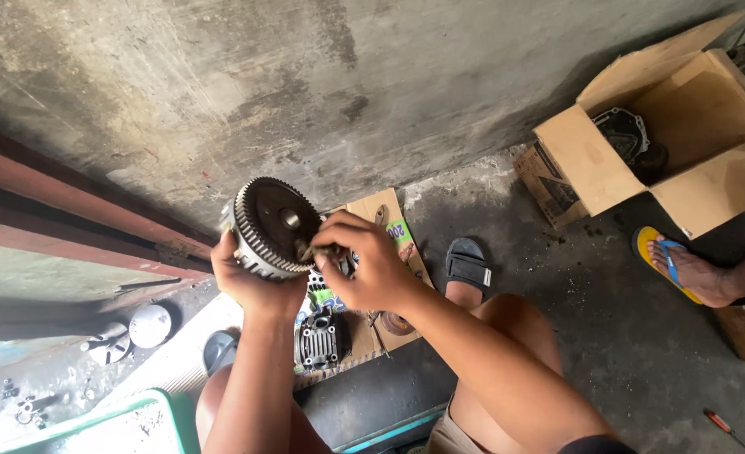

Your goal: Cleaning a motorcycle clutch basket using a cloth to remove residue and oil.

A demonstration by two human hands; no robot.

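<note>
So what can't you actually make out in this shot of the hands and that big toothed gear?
- Head view: the small part pinched in the right hand is covered by its fingers.
- The gear rim's near side is hidden by the left hand.
- The dark part in the cardboard box is shadowed, behind a flap.
- The finned metal part is partly behind both forearms.
- Another person's sandalled foot is cut off at the right edge.

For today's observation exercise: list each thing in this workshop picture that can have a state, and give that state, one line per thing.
Toothed gear drum: lifted off the floor, gripped.
Left hand: closed around the drum's underside.
Right hand: pinching a small part at the drum's rim.
Cardboard box: flaps open, dark part inside.
Finned cylinder: resting on flattened cardboard.
Screwdriver: lying on floor.
</note>
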